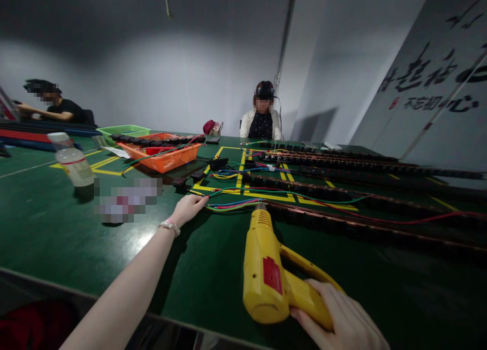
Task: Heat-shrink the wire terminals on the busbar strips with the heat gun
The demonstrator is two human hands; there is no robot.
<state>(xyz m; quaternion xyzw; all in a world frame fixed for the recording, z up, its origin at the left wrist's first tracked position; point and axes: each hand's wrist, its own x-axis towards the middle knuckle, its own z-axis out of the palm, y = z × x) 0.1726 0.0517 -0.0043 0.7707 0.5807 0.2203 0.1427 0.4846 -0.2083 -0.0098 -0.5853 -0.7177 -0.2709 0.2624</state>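
Note:
My right hand [342,314] is wrapped round the handle of a yellow heat gun [262,274]. The gun's metal nozzle [261,206] points away from me, at the near end of a long dark strip [342,224]. From that end several coloured wires [236,204] run left to my left hand [188,209], whose thumb and fingers are pinched on their ends. A green wire [297,191] and a red wire [429,219] lie along the strip. Whether the nozzle touches the wires I cannot tell.
More long dark strips [342,162] with wires lie on the green table [125,258] at the right. An orange basket [167,161], a green basket [125,131] and a bottle [74,165] stand at the left. One person [262,117] sits opposite, another [57,106] far left.

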